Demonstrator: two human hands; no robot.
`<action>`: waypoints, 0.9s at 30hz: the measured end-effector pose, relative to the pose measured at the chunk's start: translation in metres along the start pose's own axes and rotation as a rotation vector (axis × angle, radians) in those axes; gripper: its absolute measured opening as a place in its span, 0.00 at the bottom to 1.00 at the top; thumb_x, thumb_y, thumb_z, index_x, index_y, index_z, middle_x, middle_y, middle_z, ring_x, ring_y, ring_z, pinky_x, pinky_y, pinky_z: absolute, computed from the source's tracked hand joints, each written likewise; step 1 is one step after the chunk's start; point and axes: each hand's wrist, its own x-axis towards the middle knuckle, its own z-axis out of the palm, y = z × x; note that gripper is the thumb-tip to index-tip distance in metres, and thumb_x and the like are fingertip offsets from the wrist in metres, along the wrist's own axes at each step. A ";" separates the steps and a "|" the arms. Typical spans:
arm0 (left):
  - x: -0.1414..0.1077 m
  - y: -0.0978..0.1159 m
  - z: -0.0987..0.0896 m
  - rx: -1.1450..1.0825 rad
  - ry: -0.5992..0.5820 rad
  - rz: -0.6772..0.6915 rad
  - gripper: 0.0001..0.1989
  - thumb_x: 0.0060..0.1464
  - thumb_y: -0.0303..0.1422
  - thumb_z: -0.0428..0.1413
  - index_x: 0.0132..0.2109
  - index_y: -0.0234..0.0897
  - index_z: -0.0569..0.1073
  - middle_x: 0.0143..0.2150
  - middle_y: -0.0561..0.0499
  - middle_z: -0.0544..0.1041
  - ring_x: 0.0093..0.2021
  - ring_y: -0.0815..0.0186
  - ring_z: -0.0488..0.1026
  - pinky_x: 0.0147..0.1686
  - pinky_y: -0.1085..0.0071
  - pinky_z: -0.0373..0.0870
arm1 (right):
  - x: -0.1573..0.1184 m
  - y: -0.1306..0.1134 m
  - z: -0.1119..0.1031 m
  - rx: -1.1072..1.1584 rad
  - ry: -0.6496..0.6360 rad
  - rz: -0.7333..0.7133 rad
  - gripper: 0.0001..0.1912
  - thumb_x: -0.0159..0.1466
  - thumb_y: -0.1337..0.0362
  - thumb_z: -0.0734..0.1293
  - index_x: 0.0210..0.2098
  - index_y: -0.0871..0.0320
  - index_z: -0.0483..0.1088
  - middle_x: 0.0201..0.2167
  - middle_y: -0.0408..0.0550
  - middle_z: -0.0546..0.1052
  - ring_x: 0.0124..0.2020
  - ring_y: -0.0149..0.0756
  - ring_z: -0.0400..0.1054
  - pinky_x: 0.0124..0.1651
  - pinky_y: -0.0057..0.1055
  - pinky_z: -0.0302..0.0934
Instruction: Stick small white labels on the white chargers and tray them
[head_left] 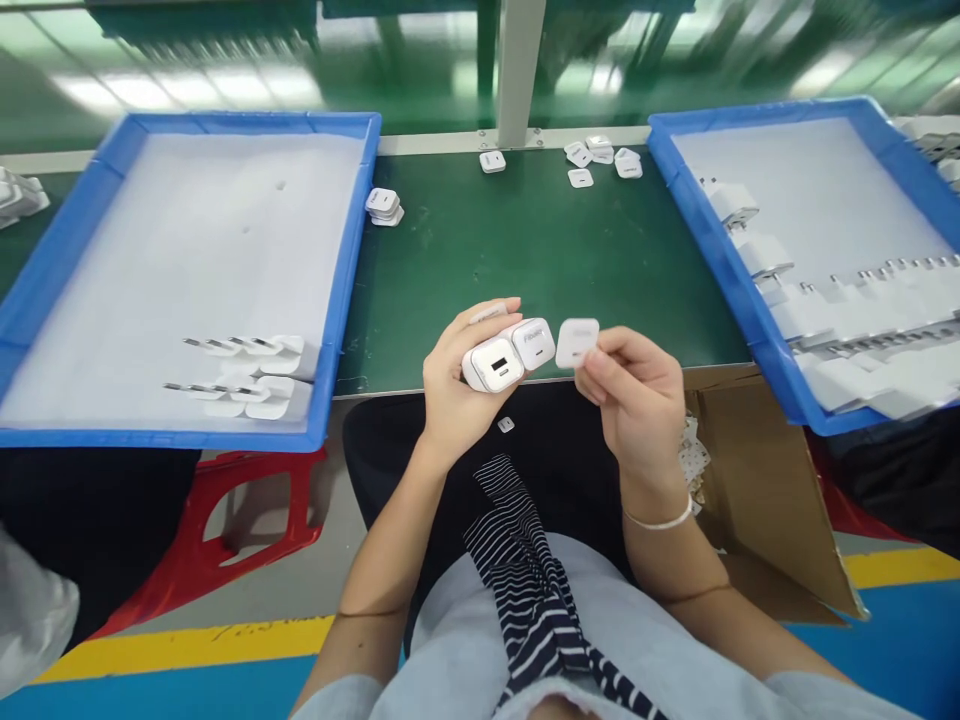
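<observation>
My left hand point(452, 388) is closed around a white wall charger point(495, 365), its face with a USB-A and a USB-C port turned toward me. Against its right side, in the same hand, sits a second white piece point(533, 345) with printing and one slot. A thin white plate point(489, 313) also shows between the upper fingers. Just right of these, my right hand point(637, 395) pinches a square white face plate point(577, 342) by its lower right corner, apart from the charger. A small slotted white plate point(506, 424) lies on my dark lap.
Blue trays flank me: the left tray point(172, 230) holds several chargers, the right tray point(795, 175) rows of them. Loose plates point(581, 178) and a plate stack point(384, 205) lie on the green table point(465, 240). A cardboard box point(772, 480) stands below right, a red stool point(217, 500) left.
</observation>
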 end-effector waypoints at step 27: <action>-0.008 -0.001 -0.008 0.073 -0.127 0.049 0.18 0.55 0.28 0.66 0.52 0.42 0.79 0.57 0.45 0.80 0.54 0.59 0.79 0.54 0.62 0.79 | -0.008 -0.020 0.011 -0.189 -0.259 0.177 0.08 0.63 0.66 0.72 0.28 0.58 0.75 0.22 0.39 0.68 0.22 0.24 0.55 0.27 0.26 0.53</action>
